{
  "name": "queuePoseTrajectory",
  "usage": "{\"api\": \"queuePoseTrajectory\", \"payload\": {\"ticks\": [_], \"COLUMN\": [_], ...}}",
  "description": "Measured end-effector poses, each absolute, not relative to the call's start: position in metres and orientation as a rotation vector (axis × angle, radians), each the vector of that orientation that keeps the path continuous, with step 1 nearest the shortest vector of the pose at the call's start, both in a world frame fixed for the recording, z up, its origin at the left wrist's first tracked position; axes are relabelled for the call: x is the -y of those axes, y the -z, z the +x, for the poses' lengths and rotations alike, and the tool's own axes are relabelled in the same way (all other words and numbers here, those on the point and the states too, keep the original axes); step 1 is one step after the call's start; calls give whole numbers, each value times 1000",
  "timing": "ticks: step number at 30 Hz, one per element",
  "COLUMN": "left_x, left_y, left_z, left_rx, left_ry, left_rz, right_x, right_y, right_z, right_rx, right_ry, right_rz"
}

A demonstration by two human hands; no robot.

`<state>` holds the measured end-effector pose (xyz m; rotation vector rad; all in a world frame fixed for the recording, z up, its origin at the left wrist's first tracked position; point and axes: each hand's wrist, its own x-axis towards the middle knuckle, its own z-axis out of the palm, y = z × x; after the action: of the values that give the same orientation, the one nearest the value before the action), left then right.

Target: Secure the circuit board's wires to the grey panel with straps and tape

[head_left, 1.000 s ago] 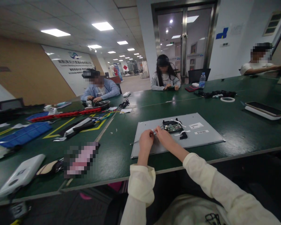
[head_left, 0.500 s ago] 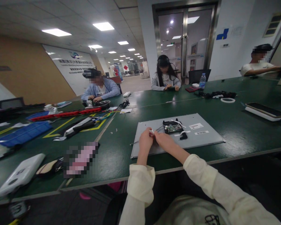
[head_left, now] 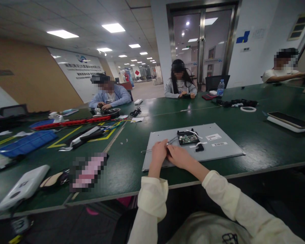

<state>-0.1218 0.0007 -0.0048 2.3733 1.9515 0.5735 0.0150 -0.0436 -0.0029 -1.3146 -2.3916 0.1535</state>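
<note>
A flat grey metal panel [head_left: 228, 147] lies on the table in front of me. On it sits a black frame with a green circuit board [head_left: 189, 138], white strips and a small black part [head_left: 199, 147]. A thin grey cable [head_left: 173, 139] runs from the board to my fingers, and its end sticks out to the left past the panel edge. My left hand [head_left: 159, 152] is closed, fingers pinched on the cable. Against it, my right hand [head_left: 179, 156] is closed too, fingertips at the same spot on the cable. The fingertips partly hide what is between them.
Left of the panel lie a pink blurred object [head_left: 90, 171], a white device [head_left: 24, 186] and a blue tray [head_left: 27, 144]. A phone on a white box [head_left: 289, 122] and a white ring [head_left: 248, 109] are to the right. Several people sit around the table.
My fingertips have shifted slightly and drawn closer together. The whitish bit seen between them before is now mostly covered. The panel stays in place.
</note>
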Motion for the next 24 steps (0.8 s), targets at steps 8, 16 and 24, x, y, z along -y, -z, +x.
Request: {"api": "queuePoseTrajectory", "payload": {"ticks": [8, 16, 24], "left_x": [5, 3, 4], "left_y": [5, 11, 9], "left_z": [-121, -122, -122], "left_rx": [-1937, -1861, -1906], "left_ry": [-492, -610, -706], "left_rz": [2467, 2465, 2375], "right_x": [45, 46, 46], "right_y": [4, 5, 3], "right_z": [15, 15, 15], "right_rx": [2422, 2401, 2436], "right_ry": [-133, -139, -93], "right_rz": [-1305, -1295, -1304]}}
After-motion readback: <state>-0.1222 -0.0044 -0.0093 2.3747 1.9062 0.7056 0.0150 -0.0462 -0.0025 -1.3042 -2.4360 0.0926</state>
